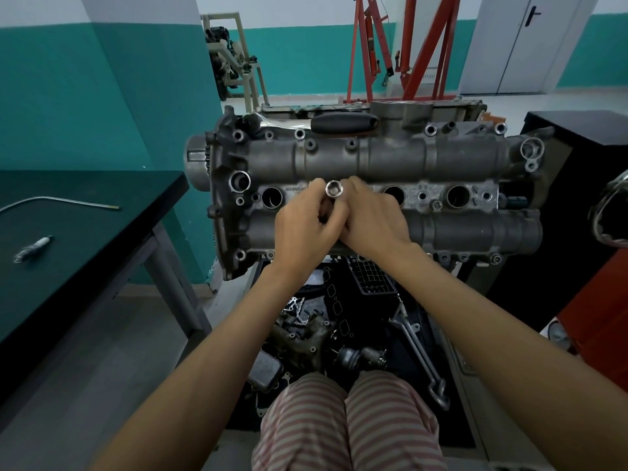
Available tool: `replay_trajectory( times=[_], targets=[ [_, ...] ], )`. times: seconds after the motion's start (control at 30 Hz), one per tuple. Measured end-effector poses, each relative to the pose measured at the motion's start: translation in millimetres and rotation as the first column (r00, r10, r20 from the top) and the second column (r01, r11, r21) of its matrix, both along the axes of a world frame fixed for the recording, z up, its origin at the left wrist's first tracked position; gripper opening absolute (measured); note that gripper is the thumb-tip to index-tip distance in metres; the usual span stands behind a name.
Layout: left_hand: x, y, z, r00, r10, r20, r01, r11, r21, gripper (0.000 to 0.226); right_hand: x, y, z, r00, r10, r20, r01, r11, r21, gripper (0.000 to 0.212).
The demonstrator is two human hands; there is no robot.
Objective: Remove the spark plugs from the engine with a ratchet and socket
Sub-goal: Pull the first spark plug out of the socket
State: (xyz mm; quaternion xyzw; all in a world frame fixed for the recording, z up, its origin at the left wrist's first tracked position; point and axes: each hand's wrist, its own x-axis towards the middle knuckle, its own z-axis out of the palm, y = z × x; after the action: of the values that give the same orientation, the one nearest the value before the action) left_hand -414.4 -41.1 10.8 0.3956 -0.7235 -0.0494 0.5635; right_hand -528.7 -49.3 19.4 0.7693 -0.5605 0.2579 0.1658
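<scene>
Grip: left hand (303, 223) and right hand (373, 219) (fingers curled) both hold socket (334, 189) over engine (441, 158).

Left hand (304, 229), right hand (373, 226), fingers curled together

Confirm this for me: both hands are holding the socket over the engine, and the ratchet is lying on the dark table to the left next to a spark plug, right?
Not quite. The head view shows the ratchet lying on the far edge of the engine, not on the dark table. The rest stands: the left hand and right hand hold the socket, and a spark plug lies on that table.
</scene>
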Motion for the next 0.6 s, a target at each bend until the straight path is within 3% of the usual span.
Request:
replay_trajectory(
  times=[0.27,0.47,0.6],
  targets=[
    [-1.2,-4.5,1.9,0.998,0.011,-0.055,-0.013,0.999,-0.041,0.043,0.1,4.0,4.3,0.993,0.025,0.112,-0.024,1.0,-0.013,0.028],
    [0.8,-0.6,-1.8,1.0,0.005,0.0,-0.005,1.0,0.02,0.032,-1.4,-2.7,-1.5,1.0,-0.026,-0.003,0.026,1.0,0.017,0.026],
    [-0.8,-2.8,0.5,1.0,0.016,-0.023,-0.016,1.0,-0.006,0.036,-1.1,0.6,0.2,0.999,0.012,0.051,-0.011,1.0,-0.023,0.033]
  ],
)
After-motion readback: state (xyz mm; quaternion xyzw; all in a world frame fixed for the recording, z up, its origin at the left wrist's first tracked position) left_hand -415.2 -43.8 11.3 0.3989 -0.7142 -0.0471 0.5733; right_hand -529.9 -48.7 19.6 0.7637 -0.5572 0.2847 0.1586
